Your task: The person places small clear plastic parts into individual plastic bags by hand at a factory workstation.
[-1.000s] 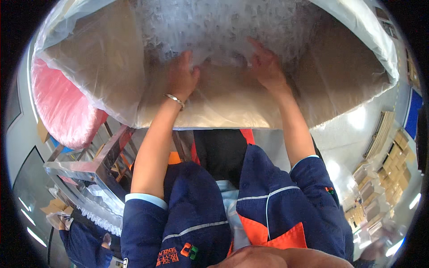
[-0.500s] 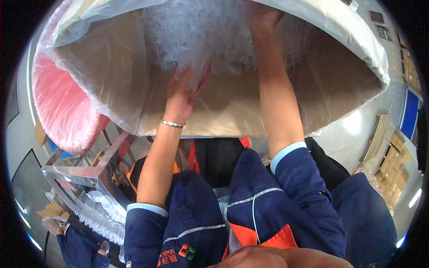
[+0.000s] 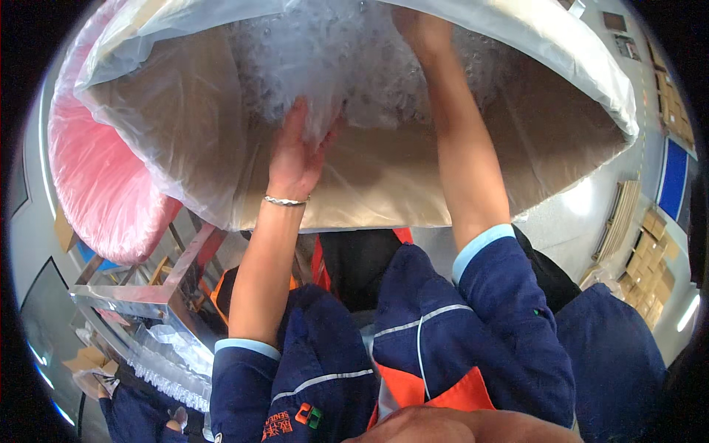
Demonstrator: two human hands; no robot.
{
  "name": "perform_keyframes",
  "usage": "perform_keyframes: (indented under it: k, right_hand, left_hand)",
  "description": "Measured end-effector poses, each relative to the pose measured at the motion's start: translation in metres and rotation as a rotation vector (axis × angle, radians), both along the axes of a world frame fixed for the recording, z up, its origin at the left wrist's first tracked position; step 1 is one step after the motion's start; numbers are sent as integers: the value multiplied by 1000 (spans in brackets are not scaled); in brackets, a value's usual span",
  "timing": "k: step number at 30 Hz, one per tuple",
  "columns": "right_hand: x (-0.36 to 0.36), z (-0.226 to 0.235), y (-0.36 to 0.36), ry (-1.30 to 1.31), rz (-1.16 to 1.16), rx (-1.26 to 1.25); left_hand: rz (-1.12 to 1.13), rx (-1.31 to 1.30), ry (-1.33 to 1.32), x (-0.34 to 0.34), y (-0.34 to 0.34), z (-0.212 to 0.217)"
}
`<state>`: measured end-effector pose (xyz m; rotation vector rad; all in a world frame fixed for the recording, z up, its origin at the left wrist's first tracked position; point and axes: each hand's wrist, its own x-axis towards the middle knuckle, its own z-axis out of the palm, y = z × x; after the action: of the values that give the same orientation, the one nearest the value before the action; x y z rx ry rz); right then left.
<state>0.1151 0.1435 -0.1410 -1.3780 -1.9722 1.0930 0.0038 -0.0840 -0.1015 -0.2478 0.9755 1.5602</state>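
Clear plastic pieces (image 3: 384, 92) lie heaped inside the film-lined carton (image 3: 377, 177); left hand (image 3: 296, 156) spread wide at their near edge, right hand (image 3: 428, 33) farther in, grip not determinable; gentle handling with loose, cupped fingers appears advisable

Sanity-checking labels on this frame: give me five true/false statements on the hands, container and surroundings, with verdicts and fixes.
1. The bare left hand and bare right hand are both inside the large brown-walled container lined with translucent plastic film. True.
2. The left hand reaches farther in than the right. False: the right is farther in.
3. A pale braided bracelet circles the left wrist. True.
4. The container holds opaque black pieces. False: it holds a heap of small, clear, glassy-looking pieces.
5. A rounded pink bundle in clear plastic sits left of the container. True.
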Motion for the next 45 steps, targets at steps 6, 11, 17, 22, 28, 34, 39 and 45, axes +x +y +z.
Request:
perform_keyframes:
  k: [6,11,17,22,28,34,39,45]
  right_hand:
    - [15,71,-126,233,-13,-132]
    - [40,56,-104,196,-221,414]
    - [77,21,-10,240,-303,287]
    - [85,-6,25,-383,-68,722]
    - [88,-14,39,-355,-37,662]
    - [100,-19,59,-316,-7,599]
    - [114,-24,85,-331,2,568]
    - [71,-5,49,-262,51,509]
  left_hand:
    - [-68,64,304,20,52,3]
    - [-256,185,566,62,104,30]
    - [-281,128,542,69,176,-2]
    - [-322,85,592,58,211,-22]
    - [-382,35,636,48,209,-33]
    - [-441,-22,689,9,199,-50]
    - [-504,-25,700,14,207,-52]
    - [-537,-97,773,9,208,-53]
